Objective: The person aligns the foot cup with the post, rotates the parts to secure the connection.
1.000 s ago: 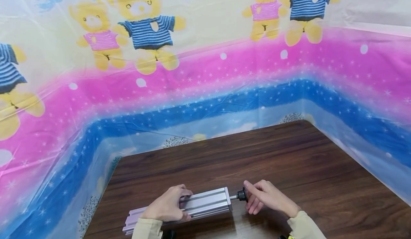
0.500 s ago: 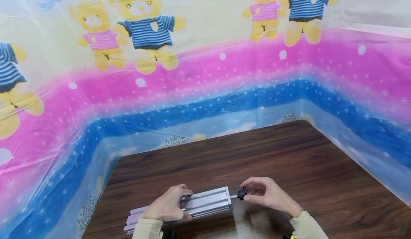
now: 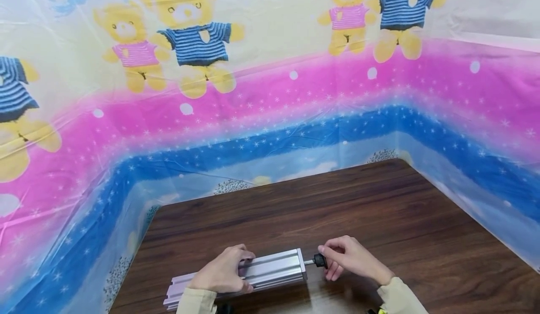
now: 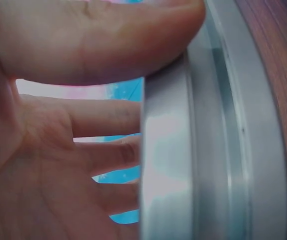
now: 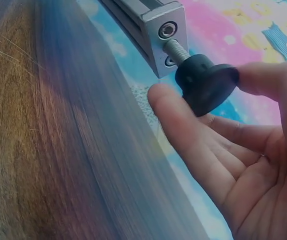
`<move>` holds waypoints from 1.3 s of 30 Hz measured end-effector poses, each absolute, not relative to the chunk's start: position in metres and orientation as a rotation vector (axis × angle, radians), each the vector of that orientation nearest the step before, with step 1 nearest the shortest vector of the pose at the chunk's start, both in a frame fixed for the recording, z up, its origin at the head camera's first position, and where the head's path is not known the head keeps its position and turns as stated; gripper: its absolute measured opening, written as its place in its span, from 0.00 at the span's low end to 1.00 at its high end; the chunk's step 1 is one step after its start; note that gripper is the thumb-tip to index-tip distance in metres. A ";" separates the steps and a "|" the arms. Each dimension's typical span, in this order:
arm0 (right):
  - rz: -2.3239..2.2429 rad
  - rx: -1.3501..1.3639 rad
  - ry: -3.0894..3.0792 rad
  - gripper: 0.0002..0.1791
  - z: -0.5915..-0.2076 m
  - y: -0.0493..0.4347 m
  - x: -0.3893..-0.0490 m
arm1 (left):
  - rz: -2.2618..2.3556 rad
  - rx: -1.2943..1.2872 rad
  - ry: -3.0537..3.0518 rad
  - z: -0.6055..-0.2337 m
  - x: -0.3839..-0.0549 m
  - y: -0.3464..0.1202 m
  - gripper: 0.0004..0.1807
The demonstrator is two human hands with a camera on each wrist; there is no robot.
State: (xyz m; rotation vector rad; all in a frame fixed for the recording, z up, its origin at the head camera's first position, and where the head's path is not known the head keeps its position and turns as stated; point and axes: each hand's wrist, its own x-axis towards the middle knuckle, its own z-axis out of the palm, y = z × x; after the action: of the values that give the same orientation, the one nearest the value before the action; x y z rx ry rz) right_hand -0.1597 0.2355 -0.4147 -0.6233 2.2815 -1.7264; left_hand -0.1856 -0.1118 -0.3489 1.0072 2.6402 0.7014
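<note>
Along the near side of the worktop (image 3: 337, 201): silver slotted profile (image 3: 276, 268), clasped from both sides by the left grip (image 3: 223, 270); cannot tell whether its underside touches the surface. Right grip (image 3: 354, 260) pinches black knob (image 5: 206, 87) at the rim; threaded rod (image 5: 177, 50) joins knob to end plate (image 5: 159, 54), knob standing clear of it

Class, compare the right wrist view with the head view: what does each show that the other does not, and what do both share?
Only the right wrist view: screw heads in the end of the bar, and clear thread on the rod.
Only the head view: the left grip on the bar, and both sleeves.
Both: bar, rod, knob, right grip, table and backdrop.
</note>
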 end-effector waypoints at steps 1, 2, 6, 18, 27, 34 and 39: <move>-1.725 -0.600 2.276 0.25 -0.415 0.235 -0.160 | 0.697 1.006 2.641 -0.349 -0.186 -0.112 0.32; -1.721 -0.576 2.274 0.27 -0.416 0.234 -0.159 | 0.696 1.006 2.640 -0.349 -0.186 -0.111 0.32; -1.704 -0.476 2.247 0.34 -0.416 0.234 -0.158 | 0.692 0.997 2.640 -0.349 -0.185 -0.111 0.33; -1.738 -0.747 2.348 0.27 -0.418 0.243 -0.156 | 0.655 1.013 2.707 -0.350 -0.187 -0.114 0.33; -1.799 -0.723 2.244 0.17 -0.419 0.239 -0.160 | 0.698 1.029 2.641 -0.350 -0.191 -0.114 0.33; -1.841 -0.573 2.217 0.19 -0.419 0.232 -0.159 | 0.699 1.005 2.619 -0.352 -0.191 -0.112 0.34; -1.893 -0.454 2.177 0.19 -0.420 0.228 -0.159 | 0.698 1.017 2.647 -0.353 -0.190 -0.111 0.33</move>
State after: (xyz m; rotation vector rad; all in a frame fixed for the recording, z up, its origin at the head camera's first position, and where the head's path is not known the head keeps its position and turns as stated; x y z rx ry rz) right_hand -0.1587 0.2282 -0.4200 -0.4542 2.1770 -1.8928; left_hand -0.1902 -0.1110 -0.3532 1.0169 2.6471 0.6977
